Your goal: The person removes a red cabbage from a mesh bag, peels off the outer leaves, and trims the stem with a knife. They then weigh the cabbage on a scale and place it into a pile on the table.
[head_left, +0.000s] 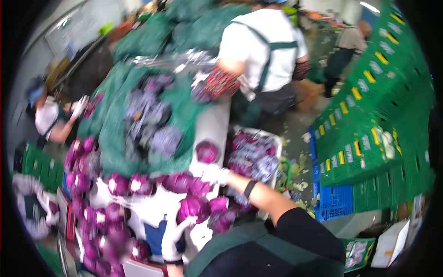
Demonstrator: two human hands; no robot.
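Note:
My left hand (172, 240), in a white glove, is low at the centre with its fingers spread. Its fingertips come up to the lower edge of a peeled red cabbage (193, 209). Further up, my right hand (210, 173), also gloved in white, reaches over the table between a red cabbage (207, 152) above it and another red cabbage (200, 186) just below. Motion blur smears the right fingers, so I cannot tell whether they grip anything. A dark blue cloth-like piece (156, 234) lies left of my left hand.
Many red cabbages (117, 184) line the white table (150, 203). A green net sack (110, 138) holds unpeeled heads. Beyond my right arm stands a white crate (278, 143) of purple leaves. Stacked green crates (350, 138) rise at right. Co-workers (263, 46) stand around; leaf scraps litter the floor.

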